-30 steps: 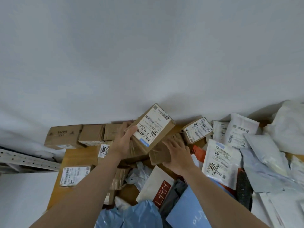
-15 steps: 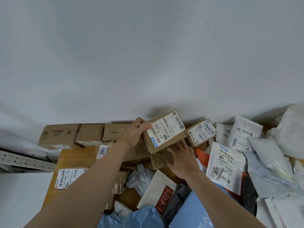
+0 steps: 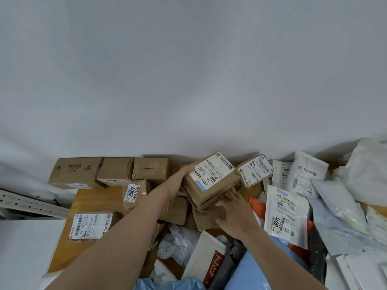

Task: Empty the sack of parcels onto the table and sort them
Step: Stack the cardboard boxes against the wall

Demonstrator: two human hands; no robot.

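Nearest the camera, crumpled blue plastic (image 3: 167, 284) and a white packet with red lettering (image 3: 206, 261) lie at the bottom edge, between the two bare forearms. Just beyond, a flat labelled parcel (image 3: 90, 226) rests on the bare wood of the table (image 3: 98, 197) to the left, and a white mailer marked 3011 (image 3: 285, 215) lies to the right among grey and white poly bags (image 3: 339, 204).

Farther in, the right hand (image 3: 234, 210) lies palm down with fingers spread and loosely extended, its fingertips touching the lower edge of a brown cardboard box (image 3: 211, 181); it grips nothing. The left hand (image 3: 178, 183) clasps the left side of that same box, fingers curled over its top corner. The box is tilted, its white label facing up, and sits on top of other brown taped boxes (image 3: 176, 210) in the middle of the heap.

Beside it to the right is a smaller labelled box (image 3: 254, 170). A box tagged 2007 (image 3: 134, 193) stands left of the hands. Along the white wall (image 3: 188, 80), three cardboard boxes (image 3: 117, 171) stand in a row.
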